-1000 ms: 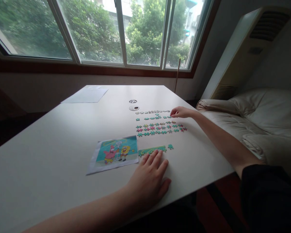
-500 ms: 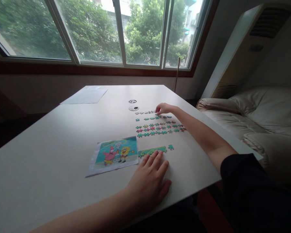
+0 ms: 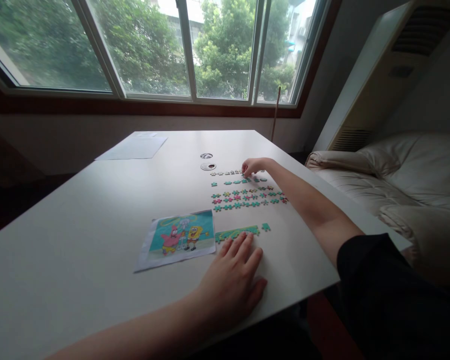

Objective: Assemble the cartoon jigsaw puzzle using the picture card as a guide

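right hand on the far puzzle rows, left hand flat by the joined strip

my right hand (image 3: 253, 166) is stretched out to the far rows of the loose pieces (image 3: 247, 196), fingers curled down and bunched on them; too small to tell if a piece is pinched between them. the pieces lie in neat rows, well apart from the build, probably so each shape reads at a glance. my left hand (image 3: 232, 280) lies flat on the table (image 3: 78, 225), fingers apart, holding nothing, tips at the near edge of the joined strip (image 3: 235, 232), likely to keep it from sliding. a single piece (image 3: 265, 226) sits just beside the strip's right end. the reference picture (image 3: 178, 239) lies just left of the strip, close for comparing. a sheet of paper (image 3: 133, 148) and a round cap (image 3: 207, 166) lie further back.
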Demonstrator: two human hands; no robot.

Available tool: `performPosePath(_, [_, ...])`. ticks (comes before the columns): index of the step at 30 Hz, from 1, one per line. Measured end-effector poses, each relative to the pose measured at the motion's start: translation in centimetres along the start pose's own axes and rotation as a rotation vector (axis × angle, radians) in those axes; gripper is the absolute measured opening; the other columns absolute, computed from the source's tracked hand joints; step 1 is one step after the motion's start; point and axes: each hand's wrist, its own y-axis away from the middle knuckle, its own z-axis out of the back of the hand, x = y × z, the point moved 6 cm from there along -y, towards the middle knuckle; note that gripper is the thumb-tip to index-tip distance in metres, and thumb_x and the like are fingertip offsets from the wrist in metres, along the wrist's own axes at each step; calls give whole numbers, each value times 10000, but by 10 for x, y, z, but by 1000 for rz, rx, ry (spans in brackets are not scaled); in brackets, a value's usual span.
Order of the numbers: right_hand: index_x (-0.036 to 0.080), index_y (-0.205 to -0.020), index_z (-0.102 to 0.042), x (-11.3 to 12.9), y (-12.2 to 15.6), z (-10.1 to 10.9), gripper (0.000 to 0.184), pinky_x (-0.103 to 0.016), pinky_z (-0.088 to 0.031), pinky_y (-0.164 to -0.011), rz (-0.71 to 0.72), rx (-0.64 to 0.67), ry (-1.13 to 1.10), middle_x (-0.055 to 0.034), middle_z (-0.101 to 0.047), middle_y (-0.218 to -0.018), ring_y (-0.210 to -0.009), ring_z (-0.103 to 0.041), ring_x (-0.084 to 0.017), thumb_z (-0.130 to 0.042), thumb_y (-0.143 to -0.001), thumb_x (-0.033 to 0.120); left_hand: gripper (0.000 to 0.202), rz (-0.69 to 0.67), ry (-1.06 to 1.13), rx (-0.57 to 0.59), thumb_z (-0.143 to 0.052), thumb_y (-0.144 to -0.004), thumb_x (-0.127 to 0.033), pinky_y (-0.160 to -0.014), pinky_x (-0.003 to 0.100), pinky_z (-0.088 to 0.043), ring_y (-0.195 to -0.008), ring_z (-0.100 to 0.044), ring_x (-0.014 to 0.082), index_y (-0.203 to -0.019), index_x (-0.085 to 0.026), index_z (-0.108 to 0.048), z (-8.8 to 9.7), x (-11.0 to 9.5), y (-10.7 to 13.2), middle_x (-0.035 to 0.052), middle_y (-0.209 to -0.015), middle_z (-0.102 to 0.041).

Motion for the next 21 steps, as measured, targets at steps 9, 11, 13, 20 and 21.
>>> performPosePath(9, [156,-1004,-628,19,30,-2,382,-230,-428,-633,204,-99,-58,-71,-638,-933,-744,-563,-123,-687,-651,288,421,-5,-8,-14,-390,-879,-443,-1029,508,-269,-1298,-279,323,-1213,-195,-451,-1,1,0,132,-1406,-343])
performPosePath(11, [134,-957,-651,30,47,-7,336,-243,-440,-669,322,-115,-105,-71,-652,-877,-761,-577,-131,-668,-669,306,420,-6,-11,-21,-395,-877,-440,-1028,506,-268,-1298,-277,320,-1215,-198,-447,-1,1,0,128,-1407,-340])
performPosePath(13, [116,-908,-660,38,67,-14,310,-253,-451,-684,422,-122,-180,-70,-661,-829,-756,-589,-134,-653,-686,332,420,-5,-14,-25,-395,-877,-438,-1027,504,-268,-1298,-275,319,-1217,-198,-444,-1,0,1,128,-1409,-338])
performPosePath(20, [120,-853,-665,48,140,-43,322,-243,-460,-634,515,-160,-315,-52,-658,-767,-698,-585,-122,-659,-695,400,419,-3,-23,-31,-394,-876,-433,-1028,506,-261,-1298,-272,325,-1215,-192,-442,-2,-1,1,140,-1407,-338])
performPosePath(21, [116,-847,-657,47,148,-48,318,-237,-458,-622,511,-146,-344,-50,-653,-756,-687,-583,-119,-655,-701,398,418,-2,-24,-34,-397,-875,-434,-1028,504,-263,-1298,-272,325,-1213,-193,-444,-2,-1,1,139,-1407,-338])
